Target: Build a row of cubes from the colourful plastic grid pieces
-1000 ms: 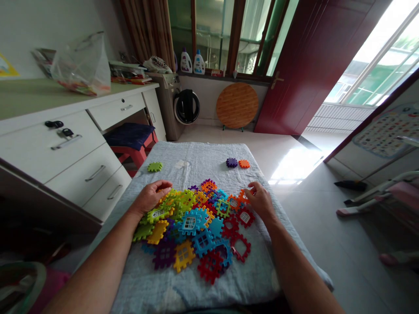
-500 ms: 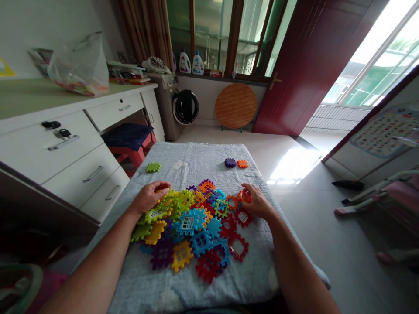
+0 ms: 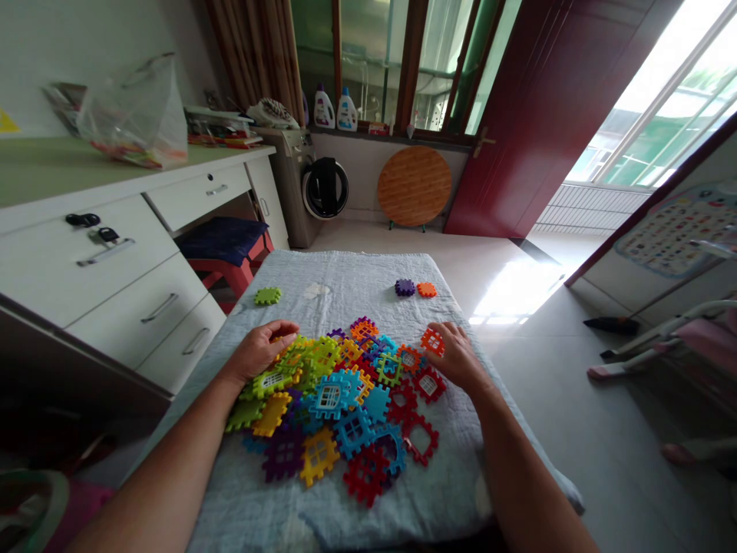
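Observation:
A heap of coloured plastic interlocking tiles (image 3: 339, 403) lies on a table covered with a pale blue cloth (image 3: 351, 280). My left hand (image 3: 262, 349) rests on the heap's left edge, fingers curled over green and yellow tiles. My right hand (image 3: 457, 355) is at the heap's right edge and pinches a small orange tile (image 3: 432, 341) lifted just above the pile. Further back lie a lone green tile (image 3: 268, 295), a purple tile (image 3: 404, 287) and an orange tile (image 3: 427, 289), the last two side by side.
A white desk with drawers (image 3: 132, 253) stands on the left, keys hanging from one drawer and a clear plastic bag (image 3: 130, 115) on top. A red stool with a blue cushion (image 3: 227, 246) sits under it. Tiled floor (image 3: 576, 399) opens to the right.
My right hand has closed on an orange tile at the heap's right edge and raised it slightly. My left hand has stayed on the pile's left side.

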Action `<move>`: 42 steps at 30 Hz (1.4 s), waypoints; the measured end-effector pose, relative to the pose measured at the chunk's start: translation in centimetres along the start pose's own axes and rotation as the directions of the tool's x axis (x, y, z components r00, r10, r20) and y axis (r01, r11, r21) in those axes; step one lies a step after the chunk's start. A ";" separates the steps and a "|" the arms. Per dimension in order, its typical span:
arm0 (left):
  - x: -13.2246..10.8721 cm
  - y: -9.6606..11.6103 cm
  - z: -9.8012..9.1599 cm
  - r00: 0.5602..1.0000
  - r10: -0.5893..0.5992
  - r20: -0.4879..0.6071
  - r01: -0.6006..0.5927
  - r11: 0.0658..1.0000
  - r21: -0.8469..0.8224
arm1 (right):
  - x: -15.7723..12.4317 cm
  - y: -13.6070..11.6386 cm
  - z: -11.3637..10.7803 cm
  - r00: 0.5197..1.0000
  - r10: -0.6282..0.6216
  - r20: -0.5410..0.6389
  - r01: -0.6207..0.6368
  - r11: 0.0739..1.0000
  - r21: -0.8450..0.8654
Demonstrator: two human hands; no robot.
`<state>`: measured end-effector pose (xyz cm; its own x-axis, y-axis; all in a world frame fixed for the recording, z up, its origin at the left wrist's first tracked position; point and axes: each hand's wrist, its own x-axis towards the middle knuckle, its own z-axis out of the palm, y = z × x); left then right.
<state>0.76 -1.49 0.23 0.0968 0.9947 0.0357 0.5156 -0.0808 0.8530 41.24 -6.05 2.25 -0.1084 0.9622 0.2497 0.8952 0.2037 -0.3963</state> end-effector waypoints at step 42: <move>0.0 0.1 0.0 0.999 0.031 -0.017 -0.031 0.999 0.031 | -0.2 2.8 0.2 0.991 0.135 0.018 -0.134 0.989 -0.059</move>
<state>0.85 -1.54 0.30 0.0984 0.9926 0.0712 0.5388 -0.1133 0.8348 43.66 -5.63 0.92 0.0057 0.9840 0.1782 0.9258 0.0622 -0.3730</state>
